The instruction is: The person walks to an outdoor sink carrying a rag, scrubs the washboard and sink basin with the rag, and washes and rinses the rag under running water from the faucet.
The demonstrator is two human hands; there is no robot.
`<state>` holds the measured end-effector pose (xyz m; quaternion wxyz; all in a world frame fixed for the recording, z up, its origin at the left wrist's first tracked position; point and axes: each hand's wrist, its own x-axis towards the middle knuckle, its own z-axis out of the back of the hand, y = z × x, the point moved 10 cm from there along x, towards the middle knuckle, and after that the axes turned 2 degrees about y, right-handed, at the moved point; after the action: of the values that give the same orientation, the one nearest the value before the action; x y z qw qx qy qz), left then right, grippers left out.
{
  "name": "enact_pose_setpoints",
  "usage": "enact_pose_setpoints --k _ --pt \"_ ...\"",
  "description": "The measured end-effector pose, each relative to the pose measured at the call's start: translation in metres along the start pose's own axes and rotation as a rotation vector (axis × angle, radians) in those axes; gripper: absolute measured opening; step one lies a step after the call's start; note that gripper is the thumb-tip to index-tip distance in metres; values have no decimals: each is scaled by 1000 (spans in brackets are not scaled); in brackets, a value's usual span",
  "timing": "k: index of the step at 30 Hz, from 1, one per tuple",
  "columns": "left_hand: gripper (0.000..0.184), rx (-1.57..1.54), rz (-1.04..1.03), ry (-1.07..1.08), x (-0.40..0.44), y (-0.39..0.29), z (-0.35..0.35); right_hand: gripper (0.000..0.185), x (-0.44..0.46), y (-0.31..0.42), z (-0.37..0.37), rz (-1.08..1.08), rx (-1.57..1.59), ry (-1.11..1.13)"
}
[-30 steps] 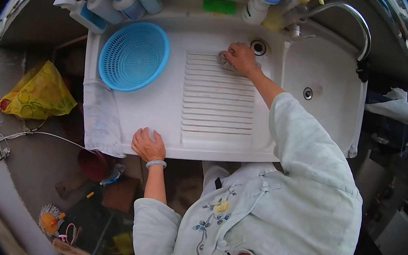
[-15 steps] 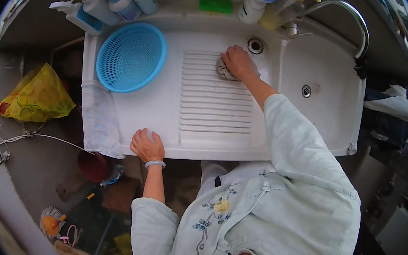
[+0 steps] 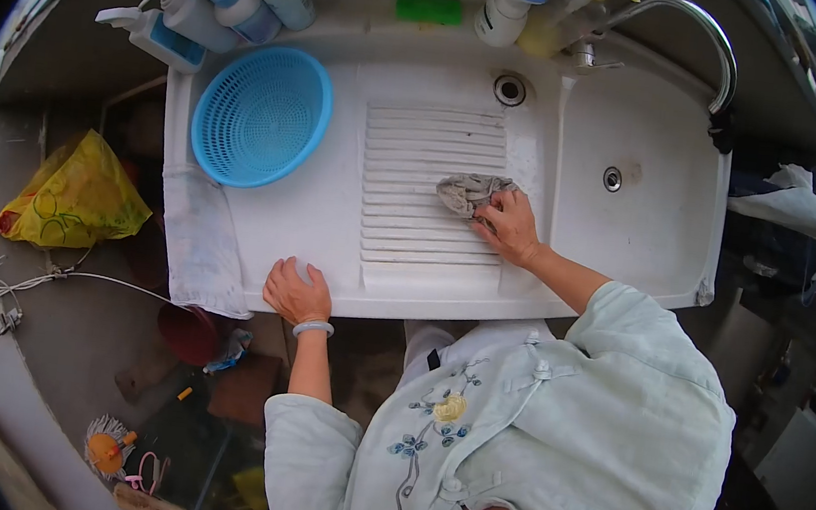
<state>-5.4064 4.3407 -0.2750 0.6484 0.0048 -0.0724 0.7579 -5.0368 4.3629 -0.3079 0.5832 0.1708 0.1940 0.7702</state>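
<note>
My right hand [image 3: 512,229] is closed on a crumpled grey cloth [image 3: 467,193], which lies against the ridged washboard [image 3: 425,242] of the white sink [image 3: 312,254]. The cloth bunches out to the left of my fingers. Over the sink's front edge rests my left hand [image 3: 298,292], fingers spread and nothing in them, with a pale bracelet [image 3: 313,327] at the wrist. Just left of it, a white cloth [image 3: 202,252] drapes over the sink's corner.
A blue plastic basket [image 3: 263,118] sits at the sink's left. Several bottles [image 3: 247,10] line the back left corner, near a green bar [image 3: 429,10]. A foam bottle [image 3: 501,14] and a curved faucet [image 3: 727,60] stand at the back right. A yellow bag [image 3: 78,192] hangs at left.
My right hand has drawn the grey cloth down the washboard toward me, from near the drain to the lower middle. My left hand stays on the edge.
</note>
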Motion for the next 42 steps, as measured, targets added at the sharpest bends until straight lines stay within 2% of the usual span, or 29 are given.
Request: enact_pose_setpoints --k 2,4,8,10,12,15,17,19,21,22,24,25,27,28,30,31,33,34,36,37,39,40,42 --pt "31 14 -9 -1 -1 -3 2 15 24 -12 -10 -24 -122 -18" --pt "31 23 -12 4 3 -4 0 15 94 -32 -13 -94 -239 -102" --pt "32 24 8 26 -1 0 -1 14 113 -28 1 -165 -260 -245" --pt "32 13 1 9 -1 0 -2 14 74 -2 -6 -11 -141 -66" --pt "32 6 -7 7 -3 1 0 16 17 13 -8 100 -121 21" --pt "33 23 12 30 0 -2 -2 16 15 -1 -19 67 -204 108" --pt "33 24 3 27 -1 -2 0 19 67 -10 -20 70 -232 -5" --pt "33 25 11 38 -2 0 -1 26 104 -39 -21 -120 -156 -44" --pt "32 27 18 37 -3 1 -1 38 122 -90 -43 -523 358 228" --pt "32 17 9 27 -2 2 -2 38 135 -94 -31 -516 361 218" --pt "31 11 7 18 -2 3 -3 46 137 -116 -21 -710 794 115" --pt "31 3 7 13 -2 3 -3 46 133 -127 -24 -710 797 120" --pt "30 -6 2 7 -3 3 -2 48 122 -152 6 -655 546 -239" --pt "30 -6 5 11 -4 3 -3 48 110 -144 -4 -654 546 -242" --pt "30 -2 19 8 -1 4 -3 42 90 -82 9 -352 76 -384" --pt "31 -8 5 4 -1 3 -2 42 91 -76 7 -350 80 -376" --pt "31 -12 -10 11 -4 1 0 43 98 -65 -14 -292 383 -157" --pt "31 -7 -11 9 -3 0 0 43 106 -74 -6 -296 383 -156" --pt "31 -3 -8 11 -2 -1 0 53 140 -91 -12 -264 409 177" --pt "31 -16 -5 8 -1 0 1 53 152 -88 1 -261 411 182" --pt "31 -28 -1 11 -4 2 0 60 165 -74 10 -173 9 381" --pt "31 -29 3 10 -3 3 -1 60 161 -72 -5 -171 9 381" --pt "30 -27 10 4 -2 3 -2 57 154 -48 -23 -94 -16 137"
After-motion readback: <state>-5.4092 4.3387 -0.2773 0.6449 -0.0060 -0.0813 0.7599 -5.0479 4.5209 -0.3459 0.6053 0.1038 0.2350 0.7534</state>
